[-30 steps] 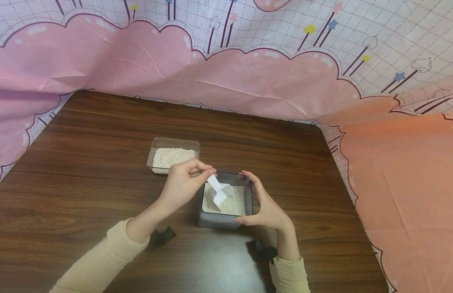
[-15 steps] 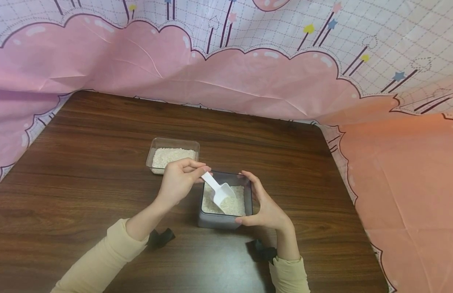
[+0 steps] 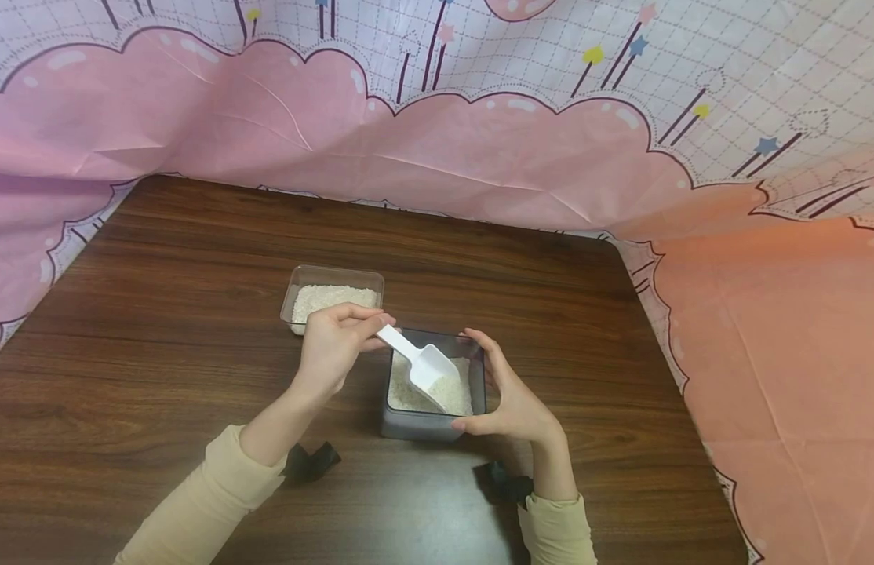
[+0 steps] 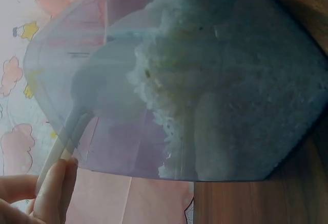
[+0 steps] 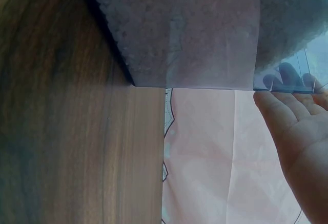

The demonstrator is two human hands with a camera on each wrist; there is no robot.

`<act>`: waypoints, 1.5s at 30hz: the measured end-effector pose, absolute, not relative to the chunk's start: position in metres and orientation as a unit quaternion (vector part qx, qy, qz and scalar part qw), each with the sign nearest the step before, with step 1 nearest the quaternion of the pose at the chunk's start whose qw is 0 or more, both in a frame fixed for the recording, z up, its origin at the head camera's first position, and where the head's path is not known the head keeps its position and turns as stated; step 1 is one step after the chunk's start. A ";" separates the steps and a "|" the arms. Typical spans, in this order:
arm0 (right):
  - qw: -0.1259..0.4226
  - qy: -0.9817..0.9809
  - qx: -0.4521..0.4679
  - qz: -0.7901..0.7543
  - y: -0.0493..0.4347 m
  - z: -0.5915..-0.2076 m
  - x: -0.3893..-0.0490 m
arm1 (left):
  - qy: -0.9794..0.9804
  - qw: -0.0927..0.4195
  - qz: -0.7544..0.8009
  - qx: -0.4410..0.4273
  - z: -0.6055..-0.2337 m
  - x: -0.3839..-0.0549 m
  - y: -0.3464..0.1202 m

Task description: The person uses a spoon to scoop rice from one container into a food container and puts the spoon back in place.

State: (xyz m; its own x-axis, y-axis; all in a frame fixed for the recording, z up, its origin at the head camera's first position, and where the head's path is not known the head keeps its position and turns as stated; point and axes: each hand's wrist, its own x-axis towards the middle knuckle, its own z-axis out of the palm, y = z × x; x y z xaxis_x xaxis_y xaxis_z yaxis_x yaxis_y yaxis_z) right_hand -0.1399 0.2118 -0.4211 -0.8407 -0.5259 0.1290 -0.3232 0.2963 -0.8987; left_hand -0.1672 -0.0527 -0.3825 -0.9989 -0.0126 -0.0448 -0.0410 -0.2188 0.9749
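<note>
A white plastic scoop (image 3: pixel 402 344) slants down into a grey see-through container (image 3: pixel 419 426) of rice grains (image 3: pixel 403 392). My left hand (image 3: pixel 329 349) pinches the end of its handle between thumb and fingers, just left of the container's rim. Some grains lie in the scoop's bowl, toward its tip. My right hand (image 3: pixel 519 404) holds the container at its right side, thumb at the near corner and fingertips at the far rim. Seen through the wall in the left wrist view, the scoop (image 4: pixel 105 75) leans into the piled rice. In the right wrist view, fingers (image 5: pixel 277 116) touch the container's edge.
Behind my left hand, a clear shallow box (image 3: pixel 345 276) holds more white grains. Two dark pieces (image 3: pixel 313 463) show beside the wrists. The brown wooden table (image 3: pixel 197 259) ends at a pink patterned curtain (image 3: pixel 267 133) at the back and sides.
My left hand has drawn back to the left, and the scoop now lies at a flatter slant, bowl facing up with grains in it. The right hand keeps its hold.
</note>
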 end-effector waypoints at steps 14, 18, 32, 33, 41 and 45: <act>0.101 0.795 -0.266 -0.536 0.211 -0.420 -0.141 | 0.578 0.038 0.814 -0.047 -0.390 -0.179 -0.066; 0.103 0.795 -0.265 -0.537 0.210 -0.419 -0.140 | 0.566 0.041 0.822 -0.055 -0.386 -0.180 -0.073; 0.104 0.802 -0.258 -0.529 0.212 -0.419 -0.138 | 0.479 -0.007 0.875 -0.070 -0.366 -0.187 -0.101; 0.104 0.802 -0.257 -0.529 0.212 -0.419 -0.138 | 0.470 -0.010 0.880 -0.072 -0.364 -0.188 -0.103; 0.105 0.798 -0.261 -0.533 0.211 -0.419 -0.138 | 0.399 -0.044 0.912 -0.086 -0.354 -0.193 -0.128; 0.106 0.796 -0.266 -0.534 0.211 -0.419 -0.138 | 0.358 -0.089 0.925 -0.091 -0.355 -0.194 -0.144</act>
State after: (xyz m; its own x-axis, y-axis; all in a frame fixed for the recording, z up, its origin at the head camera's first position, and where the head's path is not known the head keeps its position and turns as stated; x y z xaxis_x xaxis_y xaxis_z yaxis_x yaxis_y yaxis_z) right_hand -0.1385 0.2113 -0.4191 -0.8361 -0.5363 0.1155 -0.3101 0.2885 -0.9059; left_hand -0.1935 -0.1441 -0.3551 -0.9674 -0.2304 -0.1051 0.0995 -0.7275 0.6789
